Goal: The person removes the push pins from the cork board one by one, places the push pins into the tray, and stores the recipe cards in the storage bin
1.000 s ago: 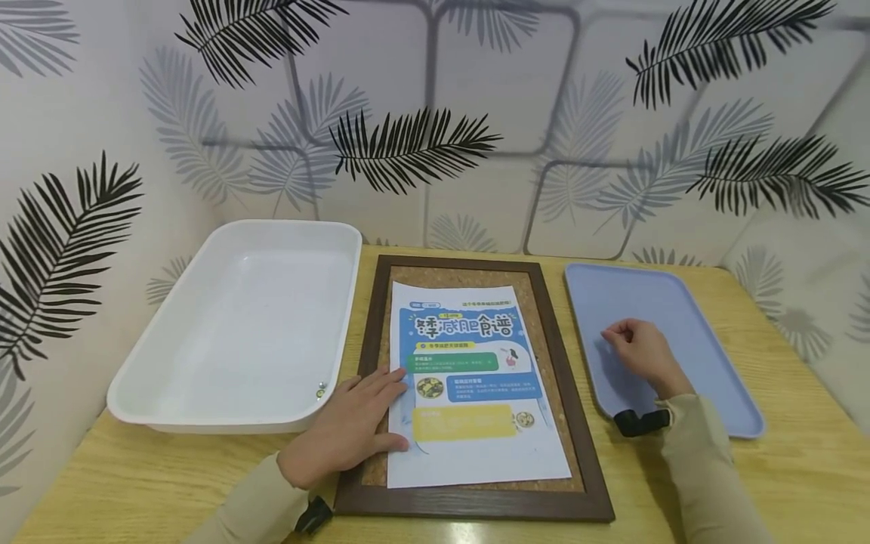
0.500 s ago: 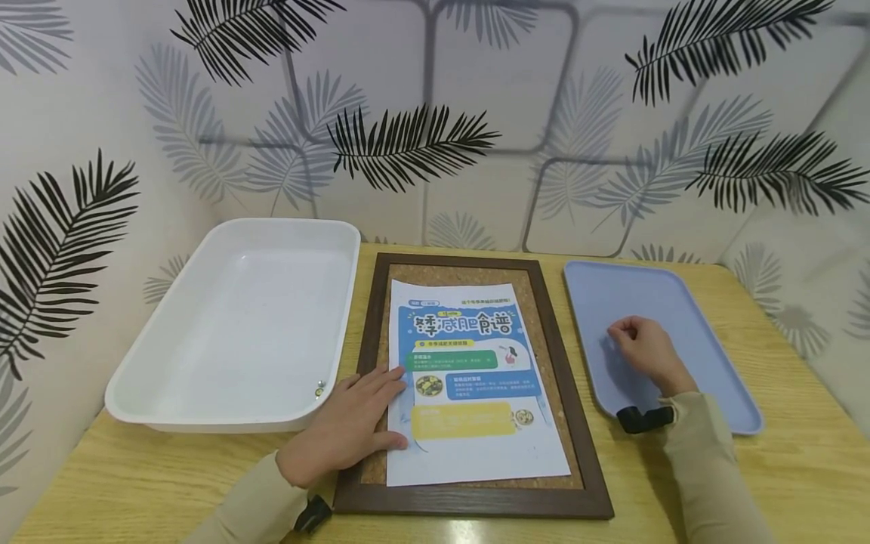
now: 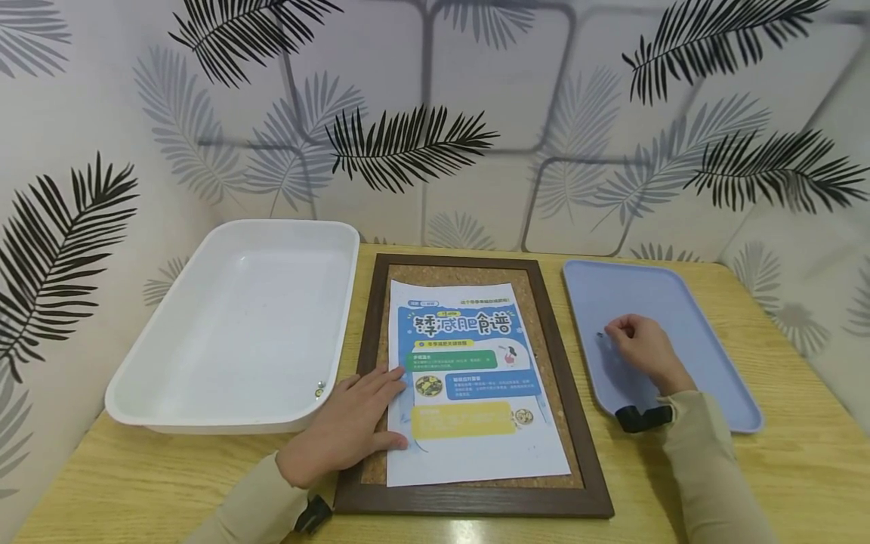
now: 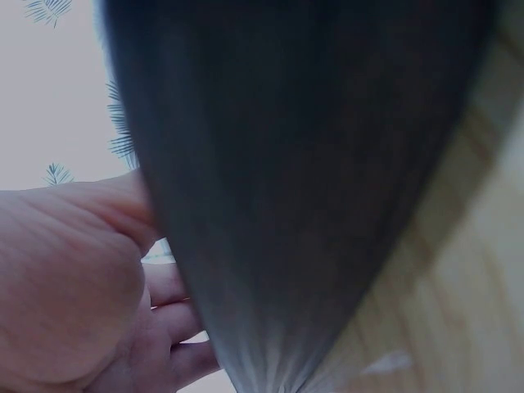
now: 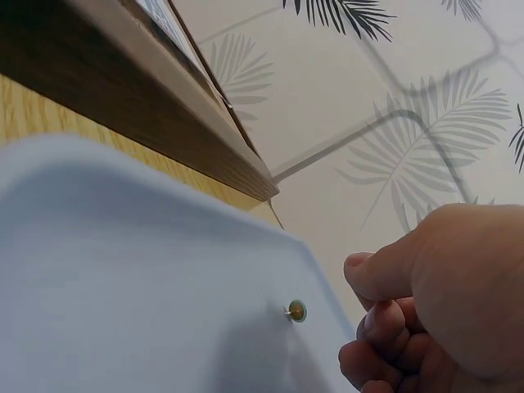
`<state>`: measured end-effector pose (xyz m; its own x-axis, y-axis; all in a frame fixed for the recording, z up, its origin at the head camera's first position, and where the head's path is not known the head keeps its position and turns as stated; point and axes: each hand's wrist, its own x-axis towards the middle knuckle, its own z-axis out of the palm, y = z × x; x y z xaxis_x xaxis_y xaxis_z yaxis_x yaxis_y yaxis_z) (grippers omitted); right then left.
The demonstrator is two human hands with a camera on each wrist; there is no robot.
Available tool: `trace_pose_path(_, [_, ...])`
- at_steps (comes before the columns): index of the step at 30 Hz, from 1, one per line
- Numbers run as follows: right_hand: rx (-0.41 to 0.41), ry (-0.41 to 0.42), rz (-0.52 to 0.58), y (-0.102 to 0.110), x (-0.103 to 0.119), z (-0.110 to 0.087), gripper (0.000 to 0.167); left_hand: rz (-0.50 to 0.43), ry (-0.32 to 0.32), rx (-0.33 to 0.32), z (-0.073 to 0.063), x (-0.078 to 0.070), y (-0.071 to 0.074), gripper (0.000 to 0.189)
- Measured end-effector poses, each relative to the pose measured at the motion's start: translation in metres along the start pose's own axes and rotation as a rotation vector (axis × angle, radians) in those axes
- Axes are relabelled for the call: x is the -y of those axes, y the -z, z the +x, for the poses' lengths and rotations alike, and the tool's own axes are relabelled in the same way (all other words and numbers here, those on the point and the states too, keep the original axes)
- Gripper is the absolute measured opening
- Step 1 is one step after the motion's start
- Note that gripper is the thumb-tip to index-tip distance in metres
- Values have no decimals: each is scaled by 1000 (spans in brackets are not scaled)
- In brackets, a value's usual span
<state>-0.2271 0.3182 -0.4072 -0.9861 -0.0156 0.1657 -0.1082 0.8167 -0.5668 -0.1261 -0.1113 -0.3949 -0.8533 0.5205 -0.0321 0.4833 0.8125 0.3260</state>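
A sheet of printed paper [image 3: 476,453] with blue, green and yellow panels lies on a brown-framed cork board [image 3: 370,474]. My left hand [image 3: 350,423] rests over the board's left edge, fingers and thumb spread onto the paper. My right hand [image 3: 644,349] is over the blue tray [image 3: 680,302], its fingers curled; nothing shows between them. On that tray, just left of the fingertips, sits a small brass-coloured thumbtack [image 5: 296,311]. In the right wrist view it is apart from my thumb, its point aimed sideways. The board's dark frame [image 4: 286,164] fills the left wrist view.
A deep white tray [image 3: 258,317] stands left of the board, with a few tiny shiny things [image 3: 320,390] in its near right corner, too small to make out. Behind the wooden table [image 3: 204,483] rises a leaf-patterned wall [image 3: 462,83].
My right hand has shifted slightly right, and the thumbtack now shows on the blue tray beside its fingertips. My left hand stays on the paper.
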Motion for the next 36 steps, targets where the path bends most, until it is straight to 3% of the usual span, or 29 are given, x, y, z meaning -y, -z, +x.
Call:
trace_pose_path(12, [18,55,22,0,9,2,21,5,-10,-13,0,0,-1,71])
trace_pose_path(21, [250,134,105,-1,27,-3,28,2,-5,-3,-1,0,2,71])
trace_pose_path(36, [349,206,72,-25,52,-5,25,-15,-4,-15,0,1,-2,71])
